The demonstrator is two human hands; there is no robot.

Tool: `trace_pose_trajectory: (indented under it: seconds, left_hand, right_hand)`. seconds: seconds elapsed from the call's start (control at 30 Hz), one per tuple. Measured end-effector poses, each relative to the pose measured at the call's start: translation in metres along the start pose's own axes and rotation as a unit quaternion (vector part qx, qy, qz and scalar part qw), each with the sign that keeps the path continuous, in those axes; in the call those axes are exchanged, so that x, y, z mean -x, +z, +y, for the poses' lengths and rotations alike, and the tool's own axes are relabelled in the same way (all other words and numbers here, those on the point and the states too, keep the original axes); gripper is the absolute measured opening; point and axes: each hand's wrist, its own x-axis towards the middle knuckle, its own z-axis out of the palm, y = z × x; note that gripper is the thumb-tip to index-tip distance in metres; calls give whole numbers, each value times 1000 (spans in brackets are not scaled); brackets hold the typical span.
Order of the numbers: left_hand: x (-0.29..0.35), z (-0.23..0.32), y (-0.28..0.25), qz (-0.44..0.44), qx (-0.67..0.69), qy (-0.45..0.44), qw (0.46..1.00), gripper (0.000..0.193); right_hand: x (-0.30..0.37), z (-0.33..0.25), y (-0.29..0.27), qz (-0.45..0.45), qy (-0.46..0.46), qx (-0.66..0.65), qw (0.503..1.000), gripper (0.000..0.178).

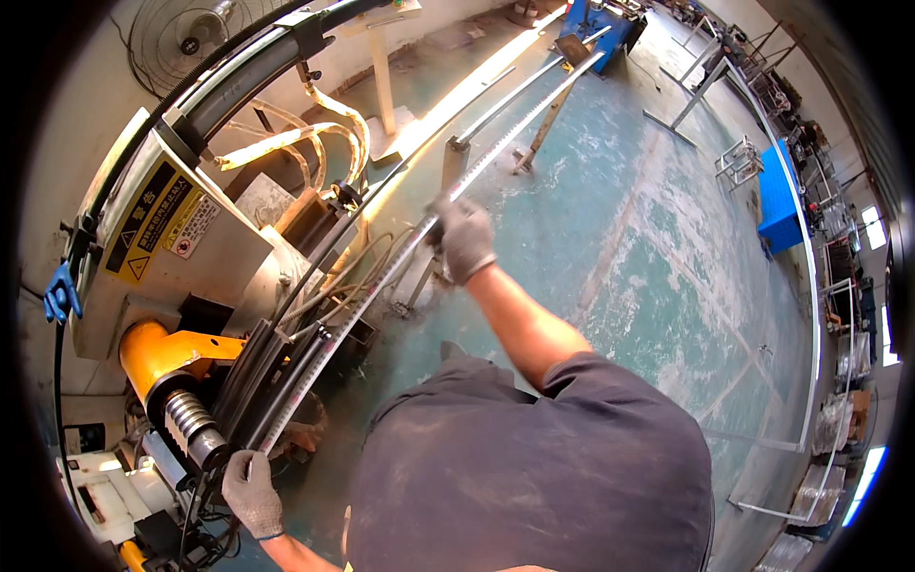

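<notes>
A long pale rail with measuring marks (505,139) runs from the machine at lower left up to the far end of the room. My right hand (467,240), in a grey glove, is closed at the rail's middle, over a dark part beside it; what its fingers grip is hidden and slightly blurred. Down by the rail's near end, my gloved left hand (252,494) has its fingers curled together. It is next to the dark rounded end of a machine cylinder (195,429), and I cannot make out what it holds, if anything.
The machine's yellow arm (157,357) and white cabinet (181,224) with a warning sign stand to the left, with hoses (295,138) above. A blue glove (62,294) hangs at far left. A blue machine (610,24) stands far ahead; metal frames (810,315) are at right.
</notes>
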Motion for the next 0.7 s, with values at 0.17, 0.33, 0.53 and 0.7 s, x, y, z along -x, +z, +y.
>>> trace_pose_trajectory:
  seconds: [0.17,0.33,0.53,0.7]
  left_hand:
    - [-3,-3,4,-18,-18,-3,1000,15]
    - [-8,-25,8,-10,-49,6,999,17]
    - [-17,-51,0,38,-80,54,995,17]
    - [-23,-70,-23,70,-43,-35,996,21]
  right_hand:
    - [-11,26,9,-22,16,-4,1000,38]
    - [-13,30,19,-38,36,19,998,38]
    - [-21,19,19,-6,28,19,999,37]
    - [-53,16,-1,-9,39,28,999,35]
